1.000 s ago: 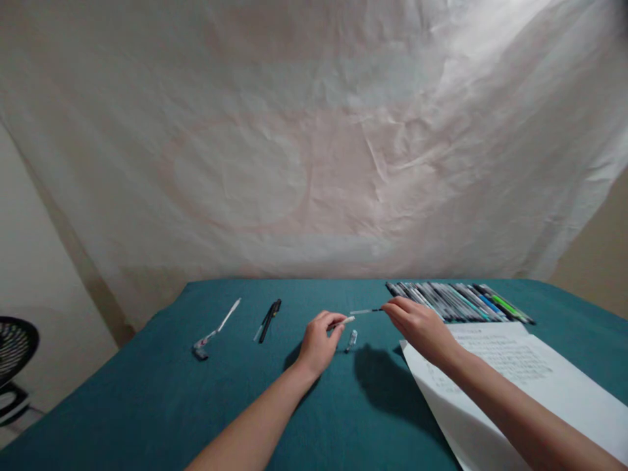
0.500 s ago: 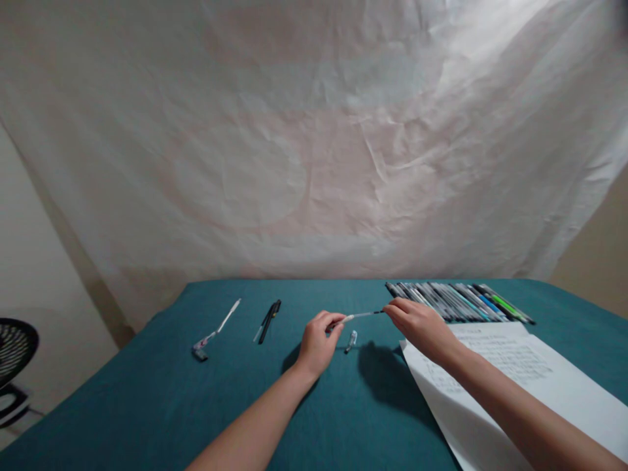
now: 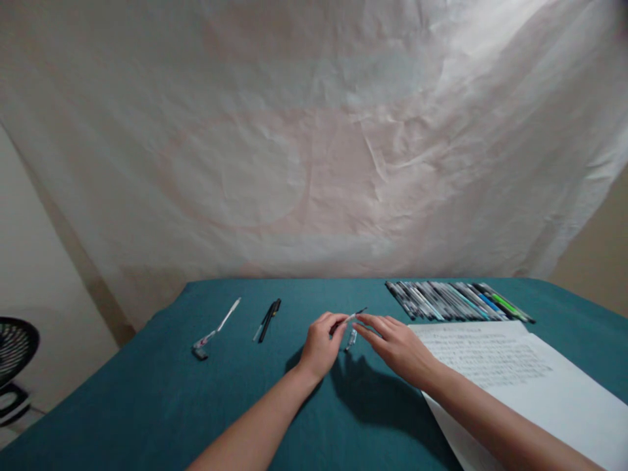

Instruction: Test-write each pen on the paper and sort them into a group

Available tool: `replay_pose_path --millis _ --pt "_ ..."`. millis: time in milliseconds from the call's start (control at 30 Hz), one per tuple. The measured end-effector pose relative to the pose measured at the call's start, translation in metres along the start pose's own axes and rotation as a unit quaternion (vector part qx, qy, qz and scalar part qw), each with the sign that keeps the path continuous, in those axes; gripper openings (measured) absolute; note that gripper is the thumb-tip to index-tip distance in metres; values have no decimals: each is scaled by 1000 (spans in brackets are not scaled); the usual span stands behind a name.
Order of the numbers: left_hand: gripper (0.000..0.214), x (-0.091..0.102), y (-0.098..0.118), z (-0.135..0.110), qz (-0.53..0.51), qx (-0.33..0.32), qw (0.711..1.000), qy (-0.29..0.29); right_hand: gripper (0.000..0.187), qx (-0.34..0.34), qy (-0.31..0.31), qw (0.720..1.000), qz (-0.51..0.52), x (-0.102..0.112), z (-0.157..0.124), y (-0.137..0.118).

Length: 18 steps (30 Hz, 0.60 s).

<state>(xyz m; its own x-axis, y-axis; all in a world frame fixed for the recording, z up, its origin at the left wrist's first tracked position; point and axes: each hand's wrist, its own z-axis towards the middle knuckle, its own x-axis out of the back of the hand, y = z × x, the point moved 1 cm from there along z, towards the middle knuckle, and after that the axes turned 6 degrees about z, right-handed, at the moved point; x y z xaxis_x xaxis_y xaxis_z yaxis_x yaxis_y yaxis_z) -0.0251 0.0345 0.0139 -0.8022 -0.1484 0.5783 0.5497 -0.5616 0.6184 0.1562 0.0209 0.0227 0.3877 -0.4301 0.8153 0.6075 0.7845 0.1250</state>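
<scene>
My left hand (image 3: 320, 343) is closed around a slim pen (image 3: 338, 325), its fingers hiding most of the dark barrel. From the pen's right end a thin refill (image 3: 362, 310) with a dark tip sticks out, slanting up. My right hand (image 3: 392, 340) has its thumb and forefinger at that end, close to my left fingertips, and seems to pinch the refill; the exact contact is partly hidden. Just below the fingertips a small clear-and-white piece with a dark end (image 3: 351, 339), perhaps a cap, lies on the cloth.
A row of pens (image 3: 456, 301) lies at the back right. Sheets of paper with writing (image 3: 490, 360) lie under my right forearm. Left of my hands are a few dark pens (image 3: 267, 320) and a correction-tape-like piece with a white strip (image 3: 201, 347). A black fan (image 3: 17, 353) stands off the table's left side.
My right hand has moved left, from the refill's far end to near my left fingers. Less of the refill shows between the hands. My left hand has hardly moved.
</scene>
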Motion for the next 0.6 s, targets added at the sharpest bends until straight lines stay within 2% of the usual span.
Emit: replay_pose_path --millis 133,267,600 --pt "21 1 -6 2 -11 23 999 20 25 -7 -42 998 53 -12 1 -13" --pt "20 0 -7 2 2 19 1000 22 25 19 -67 994 80 -18 5 -22" --pt "22 0 -7 0 15 15 1000 7 15 24 -118 991 60 -20 0 -22"
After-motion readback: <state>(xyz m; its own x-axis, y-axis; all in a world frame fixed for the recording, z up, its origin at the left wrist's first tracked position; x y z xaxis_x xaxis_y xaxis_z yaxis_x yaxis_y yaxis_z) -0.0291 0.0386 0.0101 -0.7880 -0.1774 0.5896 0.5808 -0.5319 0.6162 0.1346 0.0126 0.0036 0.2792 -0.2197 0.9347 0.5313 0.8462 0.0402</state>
